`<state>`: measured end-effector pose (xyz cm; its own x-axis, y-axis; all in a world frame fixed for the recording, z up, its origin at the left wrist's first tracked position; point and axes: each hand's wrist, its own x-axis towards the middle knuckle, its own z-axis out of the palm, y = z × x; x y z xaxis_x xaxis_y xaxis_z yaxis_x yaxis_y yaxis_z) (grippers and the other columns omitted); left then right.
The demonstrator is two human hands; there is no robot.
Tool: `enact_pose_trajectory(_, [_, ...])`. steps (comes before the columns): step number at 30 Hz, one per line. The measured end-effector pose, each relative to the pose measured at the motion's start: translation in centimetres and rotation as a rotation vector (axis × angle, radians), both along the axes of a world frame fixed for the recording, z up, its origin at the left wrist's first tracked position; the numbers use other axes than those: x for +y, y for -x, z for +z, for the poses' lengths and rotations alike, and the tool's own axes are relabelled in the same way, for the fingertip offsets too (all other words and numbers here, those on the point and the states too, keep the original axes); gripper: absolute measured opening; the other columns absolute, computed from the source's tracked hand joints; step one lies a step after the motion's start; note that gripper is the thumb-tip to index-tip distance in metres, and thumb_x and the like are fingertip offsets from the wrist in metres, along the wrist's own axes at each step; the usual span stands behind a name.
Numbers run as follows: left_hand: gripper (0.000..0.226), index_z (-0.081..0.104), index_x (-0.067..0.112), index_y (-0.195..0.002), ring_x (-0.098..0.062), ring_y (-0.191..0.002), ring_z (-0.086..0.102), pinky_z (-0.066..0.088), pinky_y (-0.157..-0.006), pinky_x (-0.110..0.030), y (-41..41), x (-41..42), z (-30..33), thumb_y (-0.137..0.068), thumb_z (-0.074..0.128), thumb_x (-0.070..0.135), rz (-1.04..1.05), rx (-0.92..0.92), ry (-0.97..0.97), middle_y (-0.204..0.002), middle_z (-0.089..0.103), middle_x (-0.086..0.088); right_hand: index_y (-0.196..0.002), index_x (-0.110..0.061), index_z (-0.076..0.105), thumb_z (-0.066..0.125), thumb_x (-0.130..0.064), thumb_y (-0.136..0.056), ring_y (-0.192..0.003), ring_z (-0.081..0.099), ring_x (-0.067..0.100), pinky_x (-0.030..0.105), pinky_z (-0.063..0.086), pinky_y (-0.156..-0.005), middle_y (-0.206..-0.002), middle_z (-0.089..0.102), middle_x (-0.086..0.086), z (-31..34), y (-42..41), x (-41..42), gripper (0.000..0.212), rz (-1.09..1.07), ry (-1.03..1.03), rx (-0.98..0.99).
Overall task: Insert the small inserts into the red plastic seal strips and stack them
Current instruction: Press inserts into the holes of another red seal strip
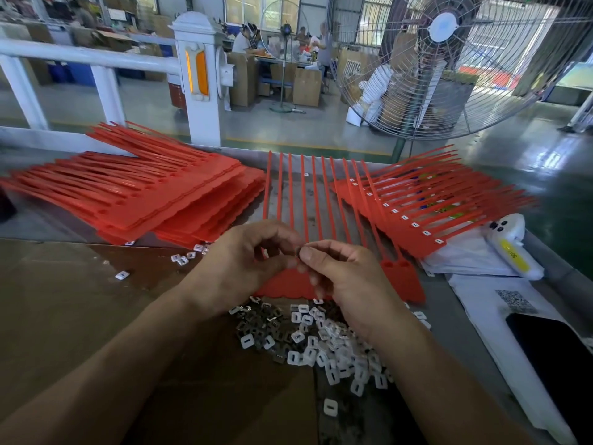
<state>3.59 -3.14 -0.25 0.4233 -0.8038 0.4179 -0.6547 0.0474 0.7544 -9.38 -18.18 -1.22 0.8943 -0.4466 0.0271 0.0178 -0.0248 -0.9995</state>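
A large wire-caged fan [444,59] is standing beyond the surface's far edge, with a white railing post [199,81] rising to its left. A black phone [555,358] is lying at the right on white printed sheets [481,303], near a white-and-yellow device [510,242]; brown cardboard [64,300] is covering the left

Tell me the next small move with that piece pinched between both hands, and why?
Probably lower the small insert, pinched between left hand and right hand, into a head of the red strip sheet lying just beneath. The stack on the right already shows white inserts seated; this sheet's visible heads show none.
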Motion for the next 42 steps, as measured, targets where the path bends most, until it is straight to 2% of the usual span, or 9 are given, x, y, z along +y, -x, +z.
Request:
enact_pose_trajectory(4, [0.018, 0.073, 0.027, -0.101, -0.019, -0.092, 0.069, 0.055, -0.079, -0.039, -0.01, 0.02, -0.25, -0.090, 0.075, 0.013, 0.008, -0.083, 0.034, -0.094, 0.073, 0.010, -0.095, -0.024, 0.080, 0.076, -0.034, -0.088, -0.068, 0.060, 0.011, 0.025, 0.049, -0.059, -0.084, 0.075, 0.002, -0.21, -0.07, 0.03, 0.013, 0.015, -0.030, 0.011])
enact_pose_trajectory(9, [0.016, 0.074, 0.030, -0.097, -0.018, -0.090, 0.069, 0.053, -0.075, -0.034, -0.12, -0.10, -0.36, -0.089, 0.077, 0.016, 0.054, -0.153, 0.069, -0.092, 0.071, 0.012, -0.093, -0.020, 0.082, 0.076, -0.023, -0.091, -0.067, 0.060, 0.011, 0.025, 0.049, -0.057, -0.084, 0.075, 0.005, -0.25, -0.19, -0.08, 0.006, 0.018, -0.120, -0.002])
enact_pose_trajectory(15, [0.007, 0.075, 0.027, -0.092, -0.019, -0.089, 0.069, 0.054, -0.077, -0.038, -0.05, -0.21, -0.30, -0.088, 0.078, 0.022, 0.084, -0.148, 0.123, -0.091, 0.072, 0.010, -0.093, -0.011, 0.082, 0.079, -0.023, -0.078, -0.067, 0.061, 0.012, 0.025, 0.052, -0.057, -0.086, 0.075, 0.011, 0.01, -0.22, -0.14, 0.019, 0.032, -0.284, -0.035])
enact_pose_trajectory(20, [0.005, 0.074, 0.028, -0.087, -0.014, -0.084, 0.069, 0.047, -0.072, -0.016, 0.00, -0.25, -0.29, -0.089, 0.076, 0.023, 0.090, -0.045, 0.104, -0.088, 0.073, 0.010, -0.097, -0.007, 0.080, 0.079, -0.020, -0.080, -0.067, 0.062, 0.013, 0.025, 0.052, -0.056, -0.089, 0.075, 0.013, 0.04, -0.26, -0.19, 0.022, 0.039, -0.301, -0.061])
enact_pose_trajectory(26, [0.005, 0.076, 0.020, -0.089, -0.017, -0.084, 0.072, 0.055, -0.077, -0.023, -0.05, -0.34, -0.27, -0.091, 0.073, 0.023, 0.000, 0.205, 0.079, -0.089, 0.077, 0.001, -0.100, -0.013, 0.081, 0.076, -0.013, -0.091, -0.070, 0.062, 0.012, 0.026, 0.052, -0.057, -0.089, 0.076, 0.009, 0.01, -0.15, -0.22, 0.010, 0.011, -0.115, -0.047])
enact_pose_trajectory(29, [0.006, 0.076, 0.021, -0.089, -0.015, -0.082, 0.072, 0.054, -0.075, -0.021, -0.01, -0.31, -0.22, -0.090, 0.073, 0.026, -0.008, 0.228, 0.066, -0.089, 0.077, 0.001, -0.098, -0.015, 0.080, 0.074, -0.015, -0.094, -0.070, 0.061, 0.012, 0.026, 0.051, -0.057, -0.086, 0.075, 0.007, 0.06, -0.06, -0.06, 0.007, -0.012, -0.028, -0.047])
enact_pose_trajectory(33, [0.003, 0.074, 0.024, -0.092, -0.014, -0.079, 0.068, 0.054, -0.072, -0.029, 0.09, -0.39, -0.62, -0.090, 0.076, 0.023, 0.063, 0.136, 0.053, -0.087, 0.075, 0.005, -0.093, -0.015, 0.079, 0.072, -0.014, -0.095, -0.066, 0.058, 0.012, 0.025, 0.048, -0.054, -0.081, 0.073, 0.006, 0.17, -0.04, 0.09, 0.007, -0.023, -0.039, -0.039])
enact_pose_trajectory(37, [0.021, 0.069, 0.031, -0.102, -0.013, -0.077, 0.062, 0.046, -0.064, -0.017, 0.38, -0.47, -0.84, -0.088, 0.079, 0.019, 0.140, -0.100, 0.096, -0.089, 0.067, 0.013, -0.085, -0.018, 0.080, 0.071, -0.013, -0.096, -0.061, 0.055, 0.012, 0.023, 0.045, -0.050, -0.078, 0.070, 0.006, 0.35, -0.07, 0.23, 0.015, -0.014, -0.102, -0.021])
enact_pose_trajectory(42, [0.016, 0.071, 0.030, -0.098, -0.014, -0.084, 0.065, 0.043, -0.066, -0.014, 0.36, -0.46, -0.66, -0.091, 0.076, 0.016, 0.123, -0.268, 0.115, -0.091, 0.068, 0.013, -0.082, -0.019, 0.080, 0.069, -0.014, -0.097, -0.059, 0.053, 0.013, 0.022, 0.044, -0.049, -0.076, 0.069, 0.006, 0.36, -0.08, 0.20, 0.020, -0.010, -0.099, -0.011])
